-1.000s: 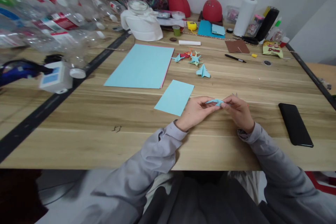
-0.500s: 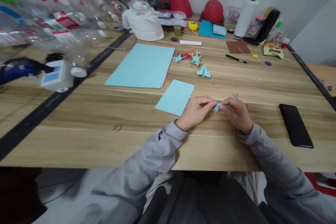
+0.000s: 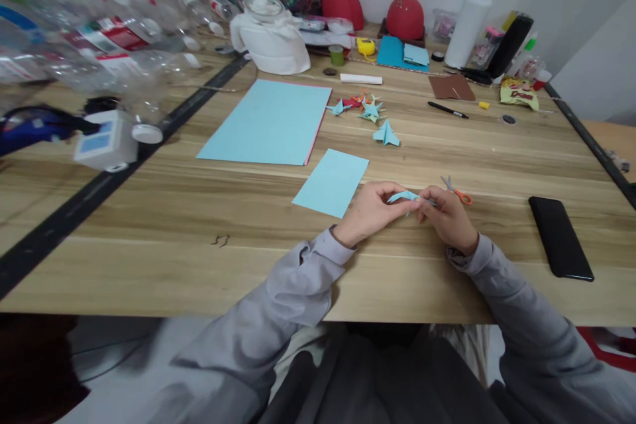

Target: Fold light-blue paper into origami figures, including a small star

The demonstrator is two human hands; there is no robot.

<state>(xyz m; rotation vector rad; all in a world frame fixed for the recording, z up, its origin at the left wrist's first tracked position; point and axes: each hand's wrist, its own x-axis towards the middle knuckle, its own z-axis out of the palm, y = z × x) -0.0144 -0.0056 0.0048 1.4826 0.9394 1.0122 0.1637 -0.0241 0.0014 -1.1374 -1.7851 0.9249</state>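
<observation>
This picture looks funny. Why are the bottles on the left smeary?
Head view: the plastic bottles at the left edge are blurred and stretched by the wide lens; the folded blue paper between left hand and right hand is sharper.

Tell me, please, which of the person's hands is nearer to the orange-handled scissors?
Right. The right hand lies just this side of the scissors, close by; the left hand is farther left, pinching the other end of the folded blue paper.

— How much of the folded blue paper [image 3: 403, 197] shows?
— Part only. Fingertips of the left hand [image 3: 370, 212] and right hand [image 3: 447, 218] cover the rest, and the folds are too small to read.
— Upper left?
— Plastic bottles [image 3: 74, 33], blurred, cut by the frame's edge.
</observation>
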